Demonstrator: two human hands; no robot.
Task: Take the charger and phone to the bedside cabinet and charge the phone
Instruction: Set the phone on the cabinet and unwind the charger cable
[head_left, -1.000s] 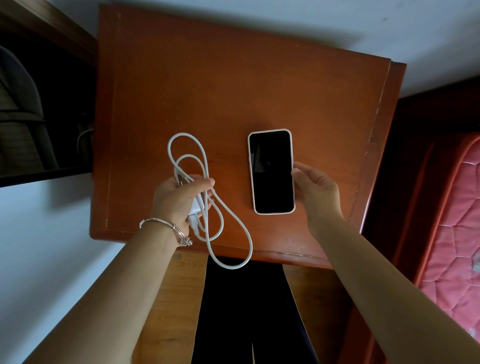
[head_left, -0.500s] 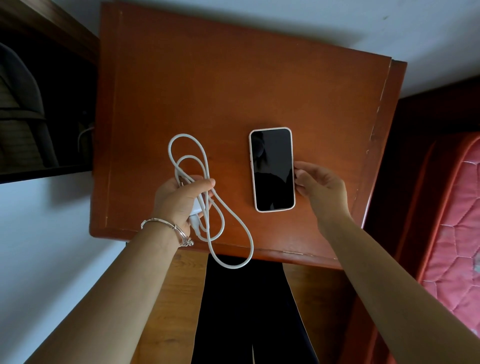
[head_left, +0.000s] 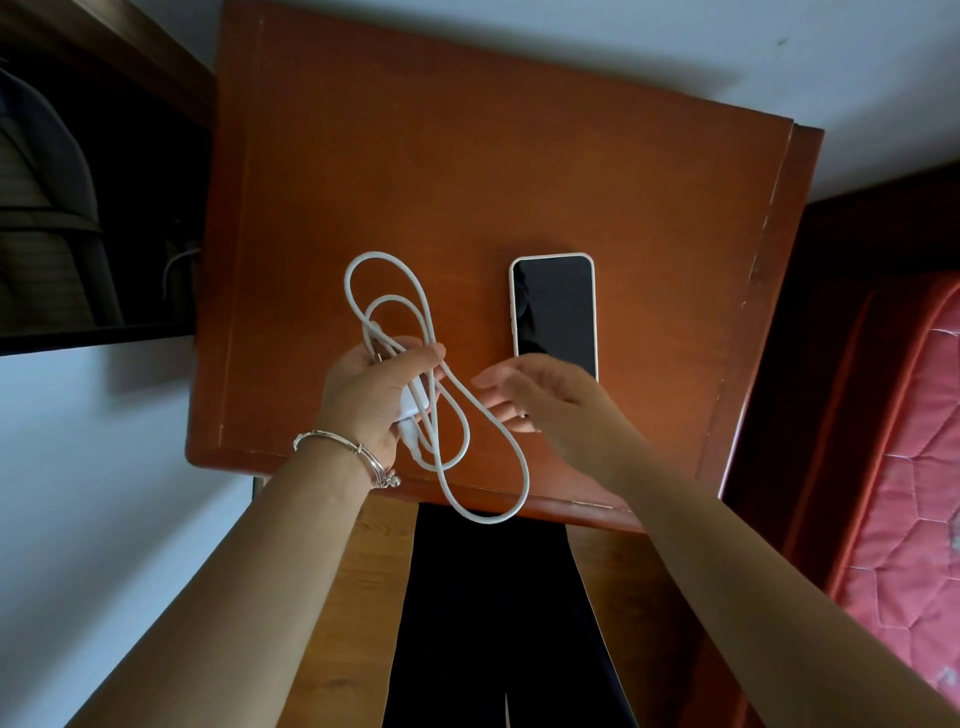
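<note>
Bedside cabinet (head_left: 467, 156): red-brown wooden top.
Phone (head_left: 553, 312): lies flat on the top, dark screen up.
Charger (head_left: 415, 402): white plug with looped cable (head_left: 498, 457), at 9 o'clock of the phone, held in the left hand (head_left: 371, 395), fingers curled round it.
Right hand (head_left: 540, 400): fingers released and spread over the phone's 6 o'clock end.
Bracelet (head_left: 343, 441): on the left wrist.
Red mattress (head_left: 909, 467): at 3 o'clock.

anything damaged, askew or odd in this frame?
Minor only. The bedside cabinet has pale chips in the finish along its right edge. The charger cable hangs in loose loops from the left hand. The phone lies flat and straight, screen dark.
</note>
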